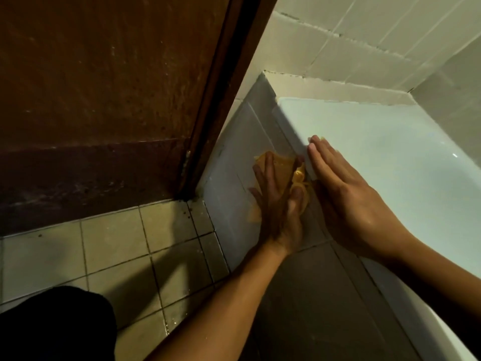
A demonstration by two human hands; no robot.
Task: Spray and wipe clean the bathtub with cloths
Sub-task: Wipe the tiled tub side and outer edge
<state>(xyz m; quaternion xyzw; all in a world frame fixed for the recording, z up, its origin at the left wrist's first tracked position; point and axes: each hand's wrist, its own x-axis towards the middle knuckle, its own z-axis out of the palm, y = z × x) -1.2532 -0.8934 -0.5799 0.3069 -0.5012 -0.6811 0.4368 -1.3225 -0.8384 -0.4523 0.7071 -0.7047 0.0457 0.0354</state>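
A yellow cloth lies flat against the grey tiled outer side panel of the white bathtub. My left hand presses on the cloth with fingers spread and straight. My right hand rests palm down on the tub's rim, fingers straight and together, just right of the cloth. No spray bottle is in view.
A dark brown door and its frame stand close on the left, meeting the tub panel at the corner. Beige floor tiles with dark grout lie below. White wall tiles back the tub. My dark-clothed knee is at bottom left.
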